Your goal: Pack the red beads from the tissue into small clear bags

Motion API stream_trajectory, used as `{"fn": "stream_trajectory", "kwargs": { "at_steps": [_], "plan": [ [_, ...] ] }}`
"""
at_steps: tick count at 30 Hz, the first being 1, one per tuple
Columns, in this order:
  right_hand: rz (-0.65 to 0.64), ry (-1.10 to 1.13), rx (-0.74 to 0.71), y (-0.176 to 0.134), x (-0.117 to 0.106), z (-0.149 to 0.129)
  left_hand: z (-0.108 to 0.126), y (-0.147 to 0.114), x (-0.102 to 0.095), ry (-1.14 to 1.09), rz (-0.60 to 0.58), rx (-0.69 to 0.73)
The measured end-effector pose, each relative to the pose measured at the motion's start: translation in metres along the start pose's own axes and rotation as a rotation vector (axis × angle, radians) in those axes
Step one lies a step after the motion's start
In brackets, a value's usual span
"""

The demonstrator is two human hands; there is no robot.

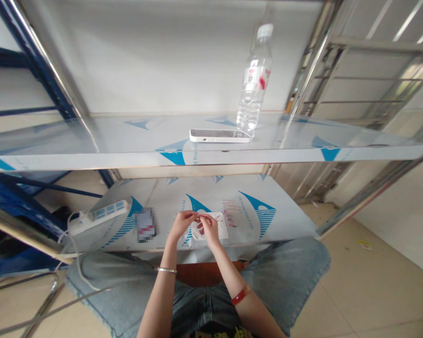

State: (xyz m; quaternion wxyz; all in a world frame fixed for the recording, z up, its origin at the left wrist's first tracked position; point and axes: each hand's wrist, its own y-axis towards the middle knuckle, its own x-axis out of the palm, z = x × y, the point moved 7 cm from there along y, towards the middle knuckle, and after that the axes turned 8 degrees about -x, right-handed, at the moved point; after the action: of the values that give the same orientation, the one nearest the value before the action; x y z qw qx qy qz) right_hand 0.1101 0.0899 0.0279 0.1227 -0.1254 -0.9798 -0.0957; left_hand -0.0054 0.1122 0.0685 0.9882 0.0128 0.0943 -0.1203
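Observation:
My left hand (184,222) and my right hand (210,228) meet fingertip to fingertip, both pinched closed. What they hold between them is too small to make out. Directly beneath is a white sheet or shallow tray (221,225) with small dark red pieces on it, partly covered by my fingers. Several small clear pieces with reddish ends (230,213) lie just to its right; their kind is unclear. A thin see-through piece seems to lie by my left wrist, too faint to name.
The lower shelf (289,220) is film-covered metal. On its left are a white power strip (104,213) with a cord and a blurred-out dark object (145,225). Across the front runs an upper shelf (127,138), bearing a white-cased phone (218,136) and a water bottle (255,84).

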Motion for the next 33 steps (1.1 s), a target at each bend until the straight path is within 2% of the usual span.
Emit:
{"fn": "stream_trajectory", "kwargs": {
  "at_steps": [9,13,16,22,26,33],
  "plan": [
    [-0.027,-0.095,-0.014,0.001,-0.001,0.005,0.007,-0.002,0.003,0.218,0.029,0.07],
    [-0.023,-0.13,-0.024,0.002,-0.002,0.007,0.007,-0.003,0.006,0.249,0.04,0.064],
    [-0.028,-0.14,-0.045,0.002,-0.001,0.008,0.004,-0.002,0.006,0.296,0.088,0.034],
    [0.013,-0.198,-0.074,0.003,-0.006,0.01,0.003,-0.003,0.004,0.566,0.229,-0.097],
    [0.038,-0.208,-0.082,0.005,-0.009,0.009,0.004,-0.005,0.006,0.649,0.25,-0.154],
    [0.049,-0.268,-0.109,0.006,-0.011,0.004,0.006,-0.007,0.01,0.707,0.298,-0.16]
  ]
}}
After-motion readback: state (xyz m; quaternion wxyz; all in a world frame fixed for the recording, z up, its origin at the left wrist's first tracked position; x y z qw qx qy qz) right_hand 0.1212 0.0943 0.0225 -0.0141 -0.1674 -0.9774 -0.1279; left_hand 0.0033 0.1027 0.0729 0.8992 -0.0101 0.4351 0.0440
